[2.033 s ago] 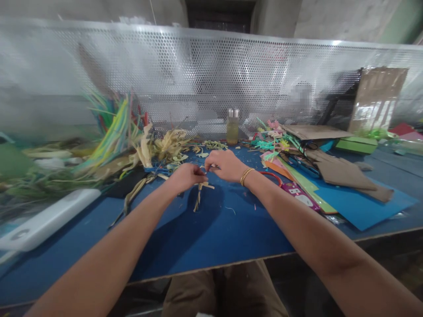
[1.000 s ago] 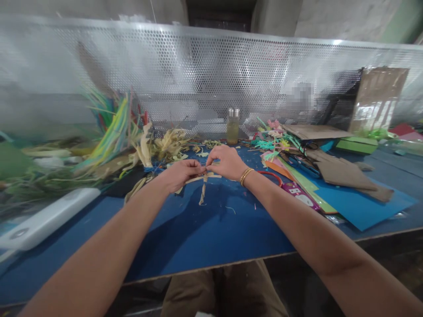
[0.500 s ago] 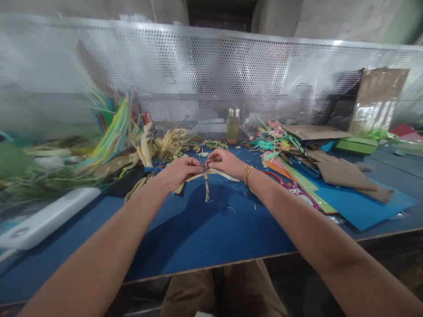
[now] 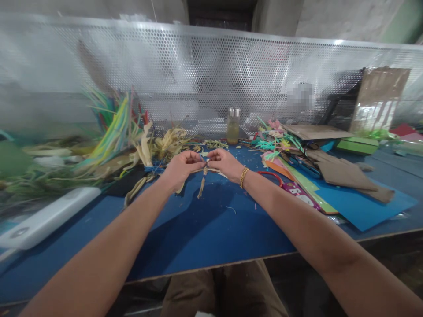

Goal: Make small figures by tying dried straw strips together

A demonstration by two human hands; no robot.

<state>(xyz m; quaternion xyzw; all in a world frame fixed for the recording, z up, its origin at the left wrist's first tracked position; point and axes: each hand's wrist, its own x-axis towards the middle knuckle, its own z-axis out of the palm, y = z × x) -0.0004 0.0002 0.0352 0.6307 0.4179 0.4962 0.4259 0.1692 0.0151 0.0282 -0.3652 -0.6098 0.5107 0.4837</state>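
My left hand (image 4: pixel 183 168) and my right hand (image 4: pixel 228 164) meet over the middle of the blue tabletop (image 4: pixel 211 233), thumbs and fingertips pinched together. Between them they hold a small figure of dried corn husk (image 4: pixel 202 185), pale tan, with a narrow twisted end hanging down. Strips of husk stick out sideways beneath both hands. The top of the piece is hidden behind my fingertips, and a bit of blue shows by the left ones. A yellow bracelet (image 4: pixel 244 177) circles my right wrist.
Dried husks (image 4: pixel 172 143) and colourful strips (image 4: pixel 115 127) pile up at the left, behind a white power strip (image 4: pixel 49 218). A glass bottle (image 4: pixel 233 127) stands at the back. Scissors (image 4: pixel 300 163), cardboard (image 4: pixel 343 174) and blue paper (image 4: pixel 363 211) lie right. A perforated metal panel (image 4: pixel 211 66) closes the back.
My right hand has shifted slightly left and down, its fingers closer to the left ones. The hanging end of the husk piece has swung a little left and up.
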